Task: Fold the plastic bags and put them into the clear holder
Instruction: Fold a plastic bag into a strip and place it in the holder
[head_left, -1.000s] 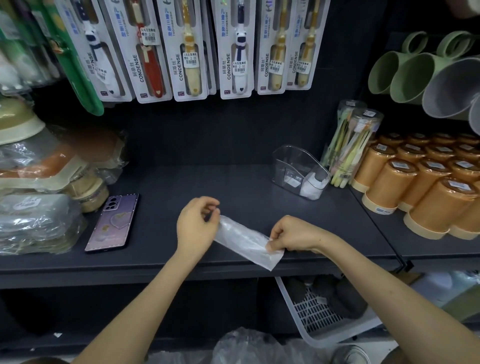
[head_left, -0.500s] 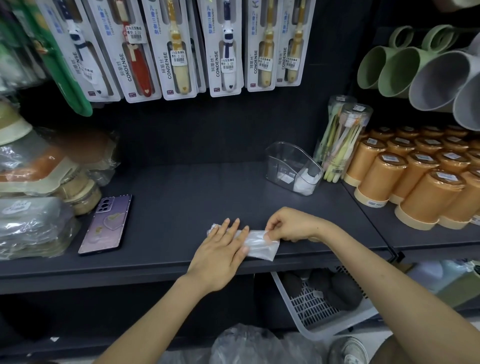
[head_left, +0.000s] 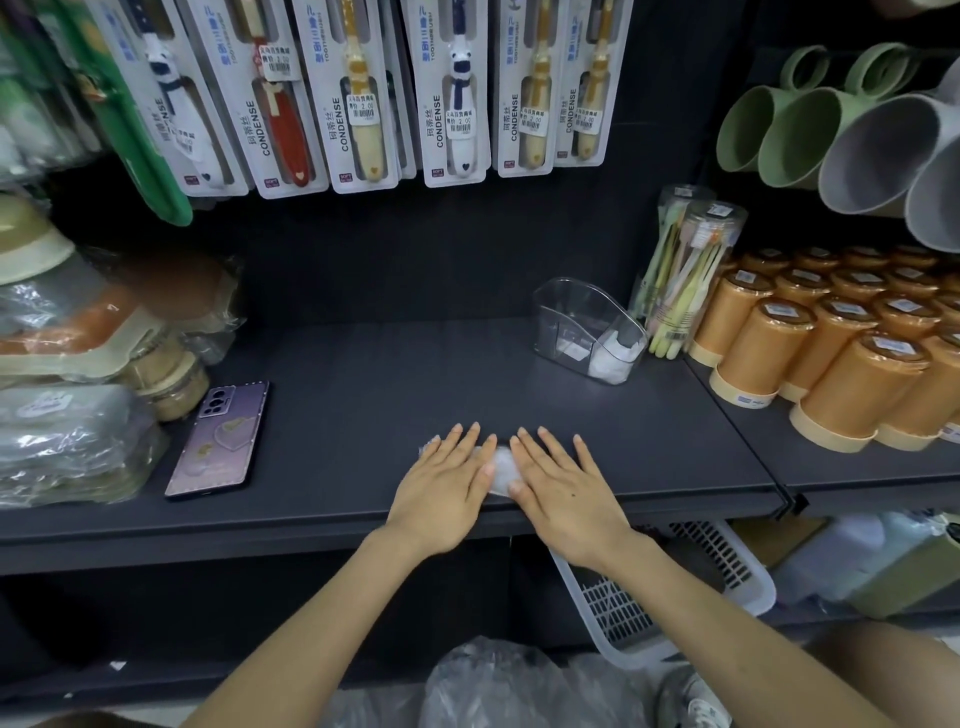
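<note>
now the plastic bag (head_left: 501, 467) lay pinned under two flat palms.
left hand (head_left: 447, 483) and right hand (head_left: 563, 493), fingers straight and slightly spread, pressed it to the shelf (head_left: 363, 395) near the front edge; its long axis seemed to run left to right, and the clear holder (head_left: 571, 306) stood well behind, nearer the right hand.

Folded plastic bag (head_left: 503, 470) flat on shelf (head_left: 363, 395)
</note>
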